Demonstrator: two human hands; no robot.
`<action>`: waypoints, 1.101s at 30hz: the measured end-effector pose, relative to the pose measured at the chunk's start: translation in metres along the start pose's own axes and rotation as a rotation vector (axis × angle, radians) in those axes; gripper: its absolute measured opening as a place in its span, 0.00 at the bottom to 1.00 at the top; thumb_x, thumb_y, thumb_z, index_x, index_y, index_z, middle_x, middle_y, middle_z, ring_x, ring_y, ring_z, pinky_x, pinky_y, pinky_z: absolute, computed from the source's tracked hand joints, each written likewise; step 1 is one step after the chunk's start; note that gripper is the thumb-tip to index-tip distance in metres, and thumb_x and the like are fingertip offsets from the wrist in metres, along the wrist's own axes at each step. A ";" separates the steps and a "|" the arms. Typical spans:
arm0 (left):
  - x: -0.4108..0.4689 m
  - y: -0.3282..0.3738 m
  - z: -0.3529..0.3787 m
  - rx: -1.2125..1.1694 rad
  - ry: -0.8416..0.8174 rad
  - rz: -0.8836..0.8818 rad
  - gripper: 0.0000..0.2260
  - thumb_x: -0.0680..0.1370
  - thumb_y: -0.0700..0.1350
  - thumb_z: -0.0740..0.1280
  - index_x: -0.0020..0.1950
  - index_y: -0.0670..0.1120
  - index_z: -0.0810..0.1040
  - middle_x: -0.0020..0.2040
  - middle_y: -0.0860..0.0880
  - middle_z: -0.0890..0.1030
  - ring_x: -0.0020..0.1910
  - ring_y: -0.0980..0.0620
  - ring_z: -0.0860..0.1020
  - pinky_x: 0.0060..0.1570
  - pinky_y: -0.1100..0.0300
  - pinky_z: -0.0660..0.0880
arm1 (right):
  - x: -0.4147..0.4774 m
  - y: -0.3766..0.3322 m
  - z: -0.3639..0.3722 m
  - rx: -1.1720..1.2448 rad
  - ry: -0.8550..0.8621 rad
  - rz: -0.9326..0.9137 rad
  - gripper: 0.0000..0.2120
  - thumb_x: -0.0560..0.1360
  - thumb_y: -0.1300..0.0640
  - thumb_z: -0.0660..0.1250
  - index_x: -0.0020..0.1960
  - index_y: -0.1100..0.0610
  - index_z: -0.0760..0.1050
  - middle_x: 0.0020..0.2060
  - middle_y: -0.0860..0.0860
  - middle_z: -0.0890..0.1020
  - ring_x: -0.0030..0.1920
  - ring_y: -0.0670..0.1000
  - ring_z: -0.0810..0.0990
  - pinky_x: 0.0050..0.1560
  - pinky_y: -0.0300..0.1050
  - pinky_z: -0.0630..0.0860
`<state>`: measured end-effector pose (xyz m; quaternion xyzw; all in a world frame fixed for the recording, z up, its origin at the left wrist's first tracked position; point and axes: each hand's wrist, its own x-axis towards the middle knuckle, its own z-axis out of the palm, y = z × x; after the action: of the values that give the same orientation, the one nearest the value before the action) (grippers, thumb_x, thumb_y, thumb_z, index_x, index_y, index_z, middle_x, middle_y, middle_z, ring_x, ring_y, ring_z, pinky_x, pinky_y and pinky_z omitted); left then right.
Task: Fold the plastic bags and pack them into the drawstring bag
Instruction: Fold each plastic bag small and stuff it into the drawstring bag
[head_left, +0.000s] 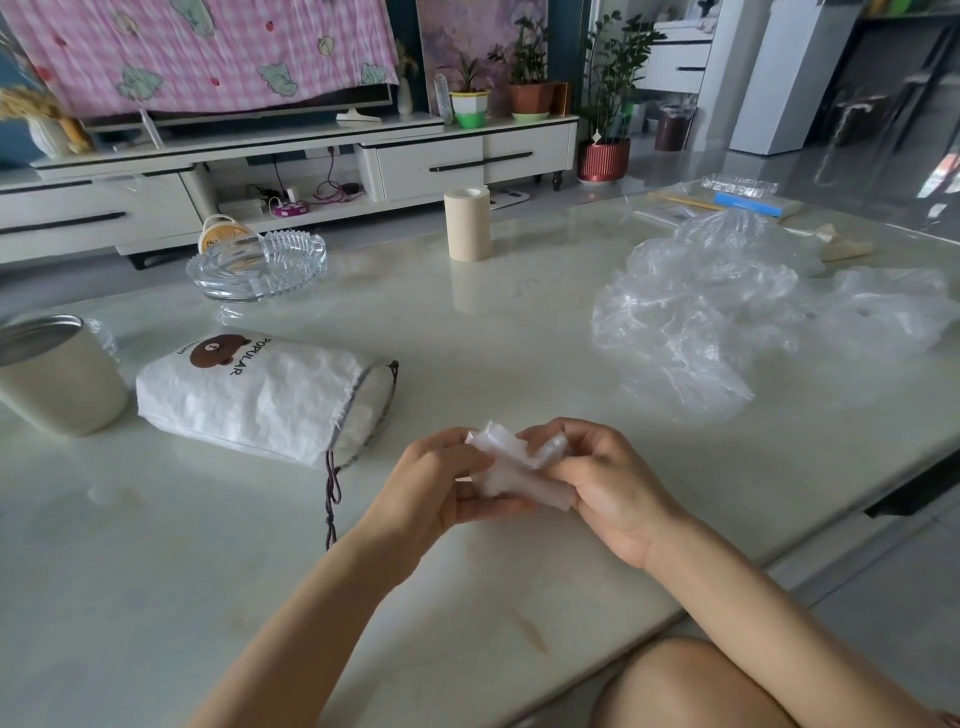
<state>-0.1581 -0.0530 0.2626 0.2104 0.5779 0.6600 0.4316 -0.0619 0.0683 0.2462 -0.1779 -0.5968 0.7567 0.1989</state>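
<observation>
Table: pale and glossy, carries all below.
Loose bags: clear thin plastic, crumpled in one pile, far right on the table, well apart from the hands; not possible to count them.
Drawstring bag: white, wrinkled, printed with a brown bear face and the word POPULAR. Lies on its side at left of the hands. Long axis from far-left to near-right; closed bottom toward the cup, mouth toward the hands.
Inside the drawstring bag: mouth stands open, with something pale and whitish showing just behind the rim; cannot tell exactly what.
Cup: beige outside, metal inside, upright at the left edge, just beside the bottom of the drawstring bag. Content not visible.
Ashtray: clear glass, behind the drawstring bag.
Roll: beige, upright, far middle of the table.
Left hand: grips the left part of the folded bag, thumb on top, fingers curled below.
Right hand: pinches the right end of the folded bag between thumb and fingers.
Folded bag: small, thick, whitish packet of plastic, held between both hands a little above the near table, right of the mouth of the drawstring bag. Long axis about left to right, one loose corner sticking up.
Cord: dark, hangs from the mouth toward the near edge.
</observation>
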 end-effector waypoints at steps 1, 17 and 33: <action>0.000 0.001 0.001 -0.053 -0.005 -0.028 0.14 0.78 0.36 0.54 0.46 0.36 0.79 0.45 0.35 0.82 0.39 0.39 0.82 0.36 0.56 0.80 | 0.000 0.000 0.000 -0.044 0.000 -0.020 0.23 0.68 0.79 0.60 0.25 0.56 0.75 0.38 0.51 0.81 0.42 0.52 0.79 0.41 0.41 0.75; 0.000 -0.011 0.005 0.336 0.178 0.121 0.12 0.81 0.43 0.58 0.38 0.42 0.68 0.22 0.54 0.65 0.20 0.57 0.63 0.20 0.68 0.58 | -0.004 -0.001 0.003 -0.534 -0.035 -0.223 0.31 0.66 0.79 0.61 0.22 0.45 0.76 0.40 0.46 0.76 0.40 0.36 0.75 0.43 0.27 0.68; 0.011 0.004 -0.020 0.408 0.319 0.388 0.06 0.77 0.46 0.65 0.42 0.46 0.73 0.24 0.53 0.68 0.22 0.57 0.62 0.21 0.67 0.60 | 0.009 -0.030 0.022 -0.671 -0.150 -0.008 0.06 0.71 0.63 0.71 0.45 0.56 0.77 0.37 0.51 0.80 0.37 0.47 0.75 0.41 0.42 0.71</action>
<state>-0.1808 -0.0556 0.2596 0.2928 0.7078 0.6249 0.1508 -0.0778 0.0610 0.2800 -0.1749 -0.8261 0.5285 0.0876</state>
